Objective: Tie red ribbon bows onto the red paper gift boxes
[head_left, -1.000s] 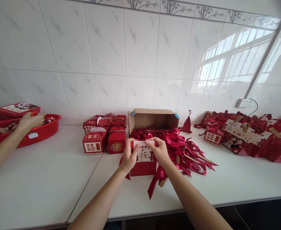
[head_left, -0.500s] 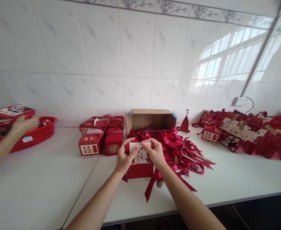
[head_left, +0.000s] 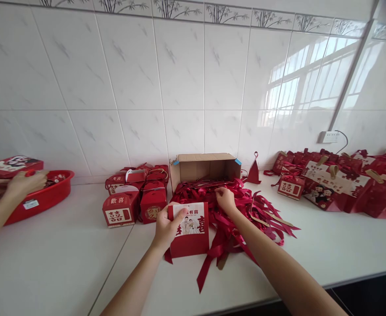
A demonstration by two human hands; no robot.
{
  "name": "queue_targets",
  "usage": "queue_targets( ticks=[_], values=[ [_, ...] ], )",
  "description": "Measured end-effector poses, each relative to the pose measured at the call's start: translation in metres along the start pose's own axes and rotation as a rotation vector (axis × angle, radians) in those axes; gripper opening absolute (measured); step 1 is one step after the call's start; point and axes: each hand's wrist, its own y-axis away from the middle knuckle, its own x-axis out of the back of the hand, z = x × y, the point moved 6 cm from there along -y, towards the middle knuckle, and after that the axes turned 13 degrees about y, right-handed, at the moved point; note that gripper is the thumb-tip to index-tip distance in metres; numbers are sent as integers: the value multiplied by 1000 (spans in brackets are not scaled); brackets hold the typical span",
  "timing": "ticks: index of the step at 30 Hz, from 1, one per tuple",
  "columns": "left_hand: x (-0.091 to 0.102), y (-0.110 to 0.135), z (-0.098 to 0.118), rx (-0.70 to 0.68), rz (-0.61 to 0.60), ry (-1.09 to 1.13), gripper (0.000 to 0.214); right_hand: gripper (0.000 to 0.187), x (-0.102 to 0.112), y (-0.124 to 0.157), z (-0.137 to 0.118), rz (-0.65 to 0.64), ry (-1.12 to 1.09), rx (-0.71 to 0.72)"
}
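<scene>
My left hand grips a flat-fronted red gift bag by its upper left edge, thumb across the front. A white printed panel with a couple's picture and Chinese characters covers the bag's top half. My right hand is over the pile of dark red ribbons, its fingertips pinched together on a ribbon. Behind the pile, an open cardboard box lies on its side with ribbons spilling out of it.
Several small red gift boxes stand left of the cardboard box. Farther left, a person's hand is over a red plastic basin. Red gift bags crowd the right side. A pointed red pouch stands by the tiled wall.
My right hand has let go of the bag's top and moved right and up onto the ribbons. My left hand keeps holding the bag. The view has shifted slightly.
</scene>
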Motion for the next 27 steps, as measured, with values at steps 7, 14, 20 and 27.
queue_targets(
  ticks=[7,14,20,27],
  values=[
    [1,1,-3,3,-15,5,23,18,-33,-22,-7,-120,166,60],
    [-1,2,-2,39,-20,21,22,20,-34,-28,-1,-157,4,-11],
    [-4,3,3,18,-25,23,22,39,-5,6,-12,-210,-372,-9],
    [-12,6,13,-25,-110,7,20,38,16,59,-49,-210,-692,82]
  ],
)
